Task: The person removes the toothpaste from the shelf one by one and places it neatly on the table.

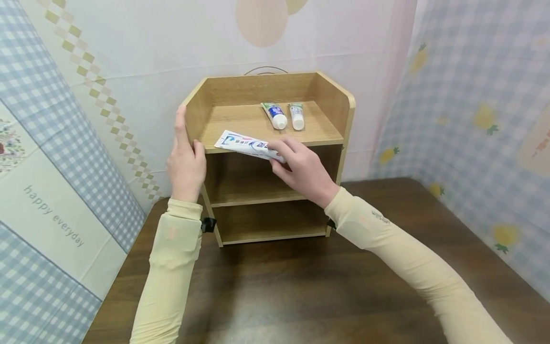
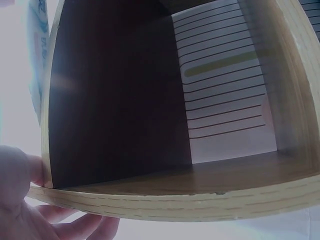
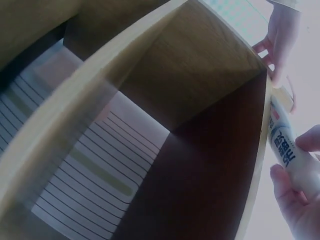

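Note:
In the head view, my right hand (image 1: pixel 302 167) holds a white toothpaste tube (image 1: pixel 245 145) with blue lettering by its right end, thumb below and fingers above. The tube's flat end reaches over the front edge of the top board of a small wooden shelf (image 1: pixel 234 117). My left hand (image 1: pixel 186 167) grips the shelf's left side panel, its thumb at the front edge and its fingers along the outside. Behind the held tube, a blue, white and green toothpaste tube (image 1: pixel 274 114) and a smaller pale tube (image 1: pixel 296 116) lie on the top board, white caps facing forward.
The shelf stands on a dark brown wooden table (image 1: pixel 275 286), with two compartments below its top board. A white patterned cloth (image 1: pixel 172 43) hangs behind it. Checked cloth (image 1: pixel 56 95) hangs on the left, and a pineapple-print cloth (image 1: pixel 485 157) on the right.

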A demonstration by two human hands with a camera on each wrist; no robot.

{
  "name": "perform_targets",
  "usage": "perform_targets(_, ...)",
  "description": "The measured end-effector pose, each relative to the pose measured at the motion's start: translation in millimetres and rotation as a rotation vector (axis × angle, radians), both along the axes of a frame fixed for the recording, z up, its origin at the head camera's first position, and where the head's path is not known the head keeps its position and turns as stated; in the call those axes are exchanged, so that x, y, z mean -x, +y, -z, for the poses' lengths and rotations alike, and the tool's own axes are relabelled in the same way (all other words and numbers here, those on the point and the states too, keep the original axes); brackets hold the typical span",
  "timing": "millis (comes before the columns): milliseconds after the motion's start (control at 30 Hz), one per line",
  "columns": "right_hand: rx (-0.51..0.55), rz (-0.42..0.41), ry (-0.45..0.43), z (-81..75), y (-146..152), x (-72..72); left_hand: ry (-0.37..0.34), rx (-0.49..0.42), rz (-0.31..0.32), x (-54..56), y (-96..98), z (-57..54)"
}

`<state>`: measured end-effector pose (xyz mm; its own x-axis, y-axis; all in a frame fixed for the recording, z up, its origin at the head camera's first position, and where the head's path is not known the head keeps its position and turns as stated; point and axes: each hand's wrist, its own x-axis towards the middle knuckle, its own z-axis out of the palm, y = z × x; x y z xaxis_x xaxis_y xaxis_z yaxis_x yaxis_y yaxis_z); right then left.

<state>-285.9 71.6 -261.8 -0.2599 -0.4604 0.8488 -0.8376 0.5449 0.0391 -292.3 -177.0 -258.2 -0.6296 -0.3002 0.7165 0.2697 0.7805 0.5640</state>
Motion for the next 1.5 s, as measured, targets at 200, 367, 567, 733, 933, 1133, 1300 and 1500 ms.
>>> perform_targets(200,0.086,-0.032,-0.005,10.8,10,-0.4,-0.006,-0.008,0.011,0.1,0.5,3.0)
perform_targets(367,0.139,-0.061,0.038,18.7,18,-3.1,-0.004,-0.019,0.011,-0.2,0.8,4.8)
perform_targets(567,0.221,-0.087,0.099,27.4,31,-14.3,-0.004,0.001,0.009,-0.6,2.2,4.9)
perform_targets(733,0.255,-0.072,0.117,33.1,43,-26.6,0.006,0.001,0.011,-0.3,2.3,3.5)
perform_targets(933,0.271,-0.034,0.100,45.0,57,-42.4,0.020,0.000,0.007,0.1,0.8,2.0)
perform_targets(1133,0.310,-0.045,0.079,63.9,71,-51.9,0.021,-0.001,0.004,0.1,0.5,1.7)
perform_targets(1300,0.326,-0.042,0.077,79.7,86,-55.4,0.012,-0.001,0.008,0.9,0.8,1.7)
perform_targets(1500,0.320,-0.045,0.081,96.8,103,-56.9,0.004,-0.007,0.000,0.9,0.2,2.5)
